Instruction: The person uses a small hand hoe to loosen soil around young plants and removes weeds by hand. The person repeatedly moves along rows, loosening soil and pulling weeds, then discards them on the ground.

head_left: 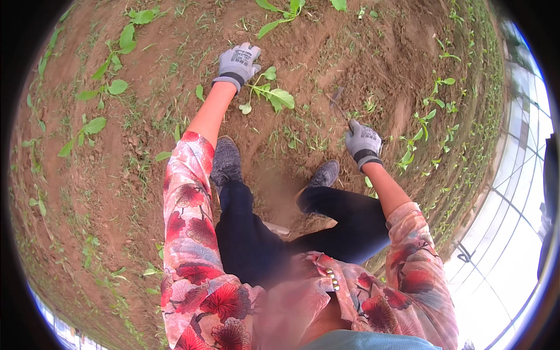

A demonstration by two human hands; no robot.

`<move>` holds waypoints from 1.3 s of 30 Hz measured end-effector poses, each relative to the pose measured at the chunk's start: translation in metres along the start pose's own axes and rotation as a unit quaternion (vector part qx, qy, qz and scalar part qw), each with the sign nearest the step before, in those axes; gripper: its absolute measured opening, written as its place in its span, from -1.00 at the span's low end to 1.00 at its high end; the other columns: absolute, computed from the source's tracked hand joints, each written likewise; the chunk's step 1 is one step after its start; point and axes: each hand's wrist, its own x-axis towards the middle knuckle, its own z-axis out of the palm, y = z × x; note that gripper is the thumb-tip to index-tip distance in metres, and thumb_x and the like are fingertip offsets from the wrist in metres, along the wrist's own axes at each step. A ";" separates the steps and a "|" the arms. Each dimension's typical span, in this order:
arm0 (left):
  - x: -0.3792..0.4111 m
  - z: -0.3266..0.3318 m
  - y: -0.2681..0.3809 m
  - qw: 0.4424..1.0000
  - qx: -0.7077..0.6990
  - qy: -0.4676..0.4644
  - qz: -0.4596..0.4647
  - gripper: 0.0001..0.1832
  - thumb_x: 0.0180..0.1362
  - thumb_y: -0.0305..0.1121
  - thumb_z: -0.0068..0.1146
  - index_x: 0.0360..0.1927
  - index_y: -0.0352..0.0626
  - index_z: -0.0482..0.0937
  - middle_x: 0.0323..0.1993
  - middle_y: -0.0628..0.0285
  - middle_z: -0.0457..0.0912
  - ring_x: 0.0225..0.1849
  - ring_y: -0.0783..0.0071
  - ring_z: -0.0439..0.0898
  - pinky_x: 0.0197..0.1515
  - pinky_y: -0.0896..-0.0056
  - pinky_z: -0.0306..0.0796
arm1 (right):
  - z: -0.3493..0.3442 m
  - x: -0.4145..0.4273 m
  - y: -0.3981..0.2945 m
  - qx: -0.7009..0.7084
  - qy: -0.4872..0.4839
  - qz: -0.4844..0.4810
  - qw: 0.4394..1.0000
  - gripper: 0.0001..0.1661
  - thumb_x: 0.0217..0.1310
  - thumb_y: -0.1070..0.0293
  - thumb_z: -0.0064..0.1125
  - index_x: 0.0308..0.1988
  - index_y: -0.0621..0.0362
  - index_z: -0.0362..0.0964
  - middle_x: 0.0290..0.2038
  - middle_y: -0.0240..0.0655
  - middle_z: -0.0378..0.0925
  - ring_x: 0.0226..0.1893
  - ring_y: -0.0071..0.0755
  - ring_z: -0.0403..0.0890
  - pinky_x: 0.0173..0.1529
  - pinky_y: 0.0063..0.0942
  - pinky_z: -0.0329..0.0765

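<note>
Both hands wear grey work gloves with dark cuffs. My left hand [239, 62] is low over the brown soil at the upper middle, its fingers bent; whether anything is under them is hidden. Just right of it a young leafy plant [275, 95] spreads toothed green leaves on the ground. My right hand [364, 140] is closed on the thin handle of a small hand hoe [337, 96]. The tool's narrow metal head points away from me and rests on or just above the soil, among small weeds [371, 104].
My two dark shoes [226, 161] stand on the soil below the hands. Rows of green seedlings [94, 127] run at left, with more seedlings [422, 127] at right. A larger plant [286, 15] grows at the top. A pale greenhouse wall [516, 183] curves along the right rim.
</note>
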 end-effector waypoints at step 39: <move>0.018 0.010 0.011 0.999 0.019 0.009 -0.040 -0.76 0.13 -0.13 0.06 -0.18 0.03 0.54 -0.18 0.20 0.58 -0.12 0.23 0.60 -0.19 0.08 0.49 | 0.001 0.002 0.000 -0.004 -0.026 0.011 1.000 -0.66 0.13 0.13 0.01 -0.09 -0.07 0.44 -0.33 -0.19 0.62 -0.29 -0.08 0.64 -0.22 -0.09 0.52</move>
